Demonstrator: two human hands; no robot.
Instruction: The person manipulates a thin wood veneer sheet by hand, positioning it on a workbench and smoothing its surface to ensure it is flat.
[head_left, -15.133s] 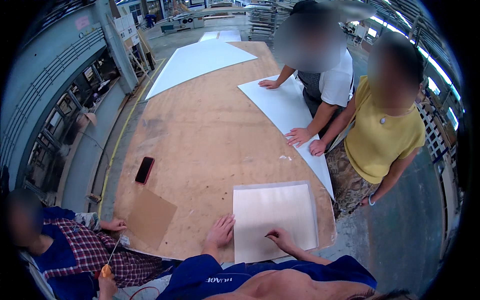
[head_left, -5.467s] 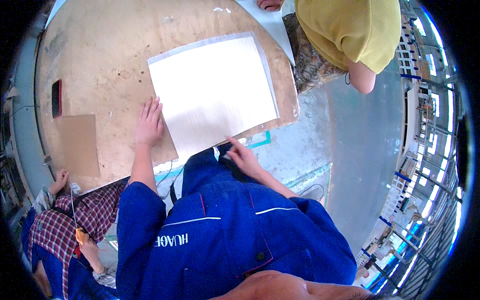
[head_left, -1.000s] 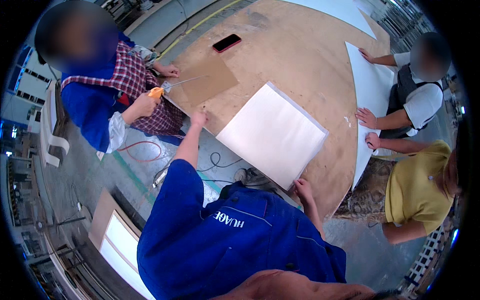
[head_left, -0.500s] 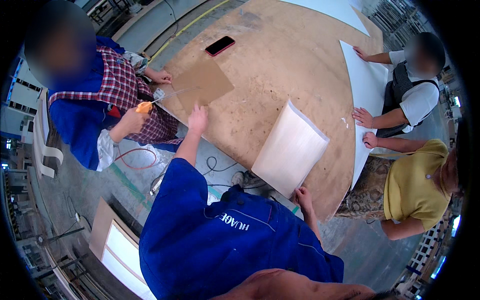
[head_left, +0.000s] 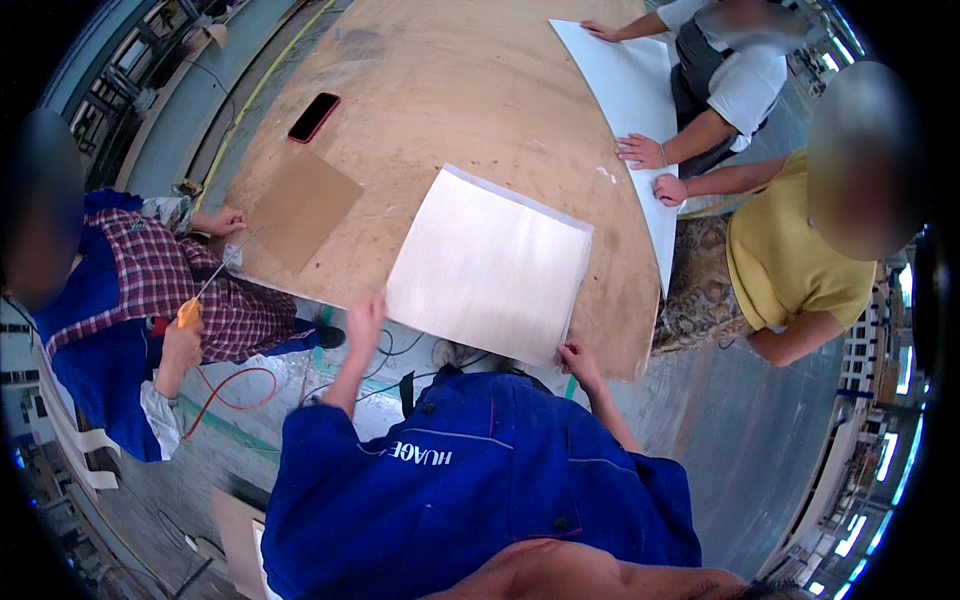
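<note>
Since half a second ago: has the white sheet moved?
Yes. It was tipped up steeply on edge then. Now the white sheet has swung back down, nearly flat on the table, and is still to the right of the brown cardboard.

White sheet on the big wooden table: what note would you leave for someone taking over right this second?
Left hand: open beside the near left corner of the white rectangular sheet; contact unclear.
Right hand: fingers pinch the sheet's near right corner.
The sheet lies on the brown plywood table, near edge overhanging.
Done: sheet laid down.
Left: probably sliding it fully onto the table.
</note>
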